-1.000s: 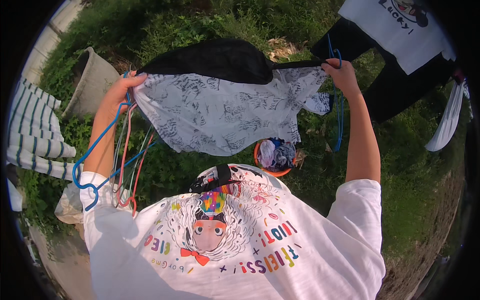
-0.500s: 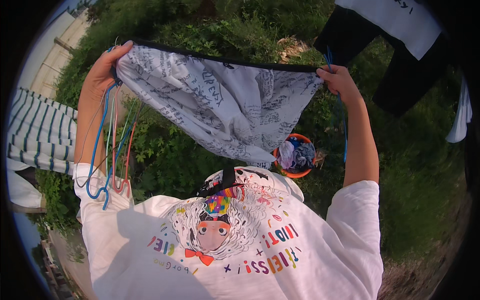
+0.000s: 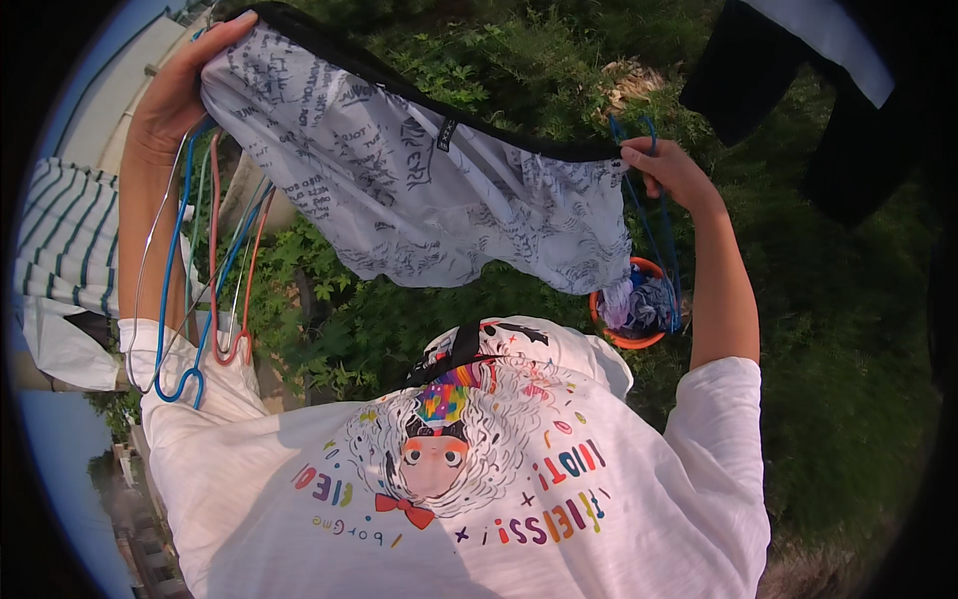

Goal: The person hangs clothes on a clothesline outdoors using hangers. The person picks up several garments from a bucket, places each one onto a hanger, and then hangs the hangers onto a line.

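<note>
White shorts [image 3: 389, 200] with dark handwriting-like print and a black waistband hang stretched between my raised hands. My left hand [image 3: 185, 85], high at the left, pinches one end of the waistband. Several wire hangers [image 3: 187, 270], blue, pink and pale, dangle below that hand along my forearm; how they are held is hidden. At the other end of the waistband, my right hand [image 3: 674, 172] grips the shorts between thumb and fingers. A blue hanger [image 3: 654, 240] hangs at this hand, its lower part in front of a bucket.
An orange bucket [image 3: 639, 339] with crumpled clothes stands on the ground beyond my right side. Dark garments [image 3: 748, 75] and a white one [image 3: 848, 35] hang at the upper right. Striped cloth [image 3: 75, 230] hangs at the left. Green plants [image 3: 329, 255] cover the ground ahead.
My left hand has moved up and left, raising that end of the shorts. The waistband now slopes down to the right, and the blue hanger at my right hand shows its shape more broadly.
</note>
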Tool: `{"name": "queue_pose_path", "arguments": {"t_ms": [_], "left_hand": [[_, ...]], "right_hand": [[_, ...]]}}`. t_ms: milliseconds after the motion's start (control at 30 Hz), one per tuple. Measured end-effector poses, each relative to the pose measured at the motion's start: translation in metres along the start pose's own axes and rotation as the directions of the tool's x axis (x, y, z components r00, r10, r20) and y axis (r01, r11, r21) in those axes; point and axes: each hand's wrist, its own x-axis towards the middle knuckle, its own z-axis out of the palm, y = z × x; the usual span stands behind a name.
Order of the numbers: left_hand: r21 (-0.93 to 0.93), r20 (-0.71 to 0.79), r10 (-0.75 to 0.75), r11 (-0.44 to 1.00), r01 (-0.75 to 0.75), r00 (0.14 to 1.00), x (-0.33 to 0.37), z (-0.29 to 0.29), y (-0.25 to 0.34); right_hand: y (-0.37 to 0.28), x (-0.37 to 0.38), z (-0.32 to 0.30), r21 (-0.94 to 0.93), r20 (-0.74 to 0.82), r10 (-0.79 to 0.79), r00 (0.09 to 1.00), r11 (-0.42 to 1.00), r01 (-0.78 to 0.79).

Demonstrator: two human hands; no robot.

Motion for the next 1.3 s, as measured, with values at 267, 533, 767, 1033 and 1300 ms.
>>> {"name": "queue_pose_path", "arguments": {"t_ms": [267, 533, 767, 1033, 1300], "left_hand": [[0.102, -0.018, 0.151, 0.984, -0.148, 0.988, -0.014, 0.105, 0.012], [0.202, -0.143, 0.082, 0.978, -0.052, 0.986, 0.001, 0.112, 0.015], [0.22, -0.197, 0.051, 0.976, -0.007, 0.979, 0.008, 0.102, 0.011], [0.234, -0.234, 0.043, 0.972, 0.014, 0.971, -0.005, 0.094, 0.016], [0.252, -0.314, -0.01, 0.963, 0.094, 0.949, -0.019, 0.086, 0.023]], "right_hand": [[0.003, -0.039, -0.004, 0.242, -0.462, -0.207, 0.862, 0.906, 0.347], [0.031, -0.045, 0.004, 0.928, -0.239, -0.253, 0.938, 0.224, 0.297], [-0.092, -0.071, 0.065, 0.82, 0.038, -0.739, 0.672, 0.407, 0.401], [-0.141, -0.054, 0.12, 0.452, 0.356, -0.631, 0.689, 0.762, 0.464], [-0.127, 0.005, 0.121, 0.161, 0.124, -0.606, 0.785, 0.793, 0.587]]}}
